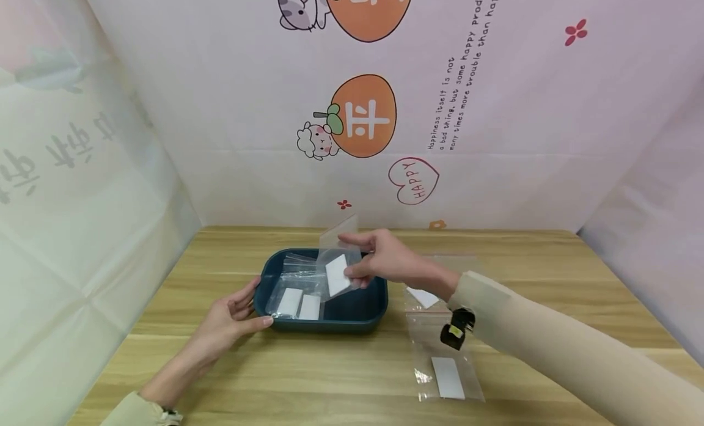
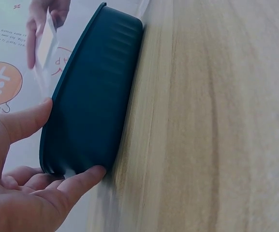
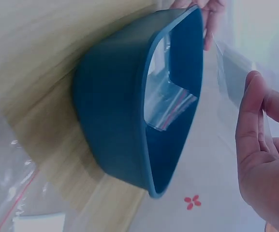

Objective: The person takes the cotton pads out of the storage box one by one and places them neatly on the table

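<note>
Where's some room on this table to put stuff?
Bare wood shows in front of the blue tub, between the left hand and the front flat bag; more lies between the right sleeve and back cloth. Crowded: the tub's left half, holding bags, and around the right wrist.

Three cameras, one tub (image 1: 330, 326)
The head view looks forward and down over the table (image 1: 308, 377) to the cloth (image 1: 247, 108); both wrist views, tilted sideways, look from close by, the left at the tub's outer wall, the right also into it, sharing tub, table and cloth.
</note>
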The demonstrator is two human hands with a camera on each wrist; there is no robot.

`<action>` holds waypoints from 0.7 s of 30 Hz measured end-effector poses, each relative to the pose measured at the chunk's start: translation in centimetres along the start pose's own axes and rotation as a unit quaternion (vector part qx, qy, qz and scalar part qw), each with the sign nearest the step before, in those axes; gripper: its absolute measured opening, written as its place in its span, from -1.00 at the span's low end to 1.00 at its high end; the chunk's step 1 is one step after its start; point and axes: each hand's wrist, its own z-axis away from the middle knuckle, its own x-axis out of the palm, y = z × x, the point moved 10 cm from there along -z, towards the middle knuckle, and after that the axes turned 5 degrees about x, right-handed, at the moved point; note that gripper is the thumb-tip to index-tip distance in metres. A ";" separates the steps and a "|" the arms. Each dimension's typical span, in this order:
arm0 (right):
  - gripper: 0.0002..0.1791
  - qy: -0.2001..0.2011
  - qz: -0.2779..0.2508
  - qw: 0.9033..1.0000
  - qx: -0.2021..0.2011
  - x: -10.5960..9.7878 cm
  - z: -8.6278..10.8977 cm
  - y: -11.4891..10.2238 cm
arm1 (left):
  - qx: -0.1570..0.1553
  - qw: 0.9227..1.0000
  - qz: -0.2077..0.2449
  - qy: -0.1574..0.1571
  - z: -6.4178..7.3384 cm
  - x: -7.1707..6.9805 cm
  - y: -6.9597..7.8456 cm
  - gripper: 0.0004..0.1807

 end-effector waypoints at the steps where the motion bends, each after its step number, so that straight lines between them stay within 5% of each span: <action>1: -0.16 0.002 -0.002 1.000 -0.004 -0.2 0.4 0.0 | 0.000 1.000 0.000 0.000 0.0 0.0 0.0 0.07; 8: -0.18 0.021 -0.023 0.999 -0.032 -2.0 4.1 0.5 | 0.004 1.000 0.002 -0.002 0.0 -0.1 -0.1 0.07; 21: -0.14 0.044 -0.015 0.999 -0.020 -5.1 11.2 4.0 | 0.002 1.000 -0.008 -0.002 0.0 -0.1 0.1 0.07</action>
